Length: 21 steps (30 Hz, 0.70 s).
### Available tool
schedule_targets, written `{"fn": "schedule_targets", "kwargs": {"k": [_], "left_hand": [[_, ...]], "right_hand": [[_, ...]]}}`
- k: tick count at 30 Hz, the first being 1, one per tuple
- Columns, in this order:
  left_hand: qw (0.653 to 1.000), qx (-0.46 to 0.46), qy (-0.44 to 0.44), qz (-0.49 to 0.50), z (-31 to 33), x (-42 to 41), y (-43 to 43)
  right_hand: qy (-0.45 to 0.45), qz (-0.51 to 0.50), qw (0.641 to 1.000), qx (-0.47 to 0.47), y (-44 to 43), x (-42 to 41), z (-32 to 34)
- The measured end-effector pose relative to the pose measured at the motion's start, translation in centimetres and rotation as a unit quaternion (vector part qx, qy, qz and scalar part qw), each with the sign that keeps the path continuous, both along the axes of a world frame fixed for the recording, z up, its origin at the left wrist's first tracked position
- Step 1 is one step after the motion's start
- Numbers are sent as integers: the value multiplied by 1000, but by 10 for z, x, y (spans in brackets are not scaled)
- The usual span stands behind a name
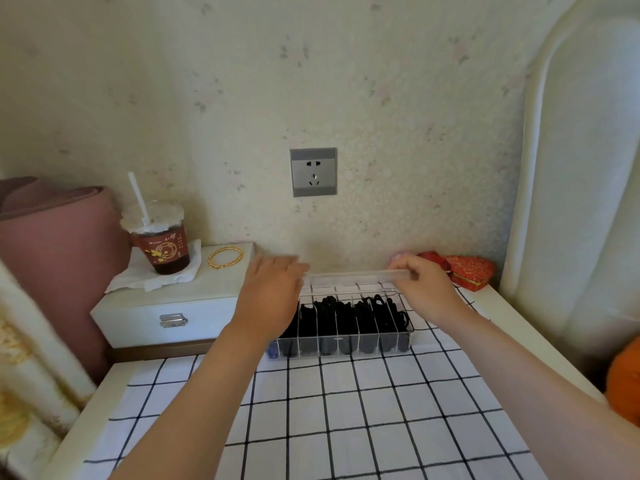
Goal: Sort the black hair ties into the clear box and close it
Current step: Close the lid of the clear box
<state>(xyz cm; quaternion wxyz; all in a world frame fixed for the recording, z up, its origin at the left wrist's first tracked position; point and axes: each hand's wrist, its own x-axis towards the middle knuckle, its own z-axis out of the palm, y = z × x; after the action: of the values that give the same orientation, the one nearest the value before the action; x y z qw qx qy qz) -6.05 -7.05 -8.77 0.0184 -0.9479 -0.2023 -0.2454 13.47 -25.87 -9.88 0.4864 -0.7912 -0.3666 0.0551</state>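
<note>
Head view showed, at the far left, a rolled pink cushion (52, 258) against the wall. Beside it stood a small white drawer chest (152, 315) with a metal latch (172, 320) on its front. On top of the chest an iced drink cup (162, 245) with a white straw stood on a crumpled napkin (138, 277), and a gold bangle (225, 258) lay flat just right of the cup. The left hand (272, 292) reached forward with its fingers straight and spread, their tips at the left end of the lid (356, 275); motion blur hid whether they touched it. The clear box (346, 344) sat on a black-and-white checked cloth (346, 417) near the back of the tabletop (514, 327), below a grey wall socket (313, 172). The box was open, its lid raised above the rear edge. The black hair ties (346, 317) lay inside it, spread across the compartments between clear dividers. The right hand (424, 287) pinched the right end of the lid between curled fingers and thumb. Behind that hand a red heart-shaped box (469, 271) rested at the back corner. Farther right rose a white padded headboard (588, 168), with an orange object (625, 382) at the frame's edge, too cropped to identify.
</note>
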Motion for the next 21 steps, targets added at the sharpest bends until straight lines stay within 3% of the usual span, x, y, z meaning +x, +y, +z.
{"fn": "schedule_targets", "kwargs": {"k": [7, 17, 21], "left_hand": [[996, -45, 70, -26, -15, -30, -19], [990, -45, 125, -40, -36, -44, -24], [990, -44, 132, -38, -38, -46, -31]], "right_hand": [[-78, 136, 970, -187, -24, -31, 10], [-162, 143, 949, -229, -30, -46, -13], [-245, 121, 926, -261, -28, -49, -29]]}}
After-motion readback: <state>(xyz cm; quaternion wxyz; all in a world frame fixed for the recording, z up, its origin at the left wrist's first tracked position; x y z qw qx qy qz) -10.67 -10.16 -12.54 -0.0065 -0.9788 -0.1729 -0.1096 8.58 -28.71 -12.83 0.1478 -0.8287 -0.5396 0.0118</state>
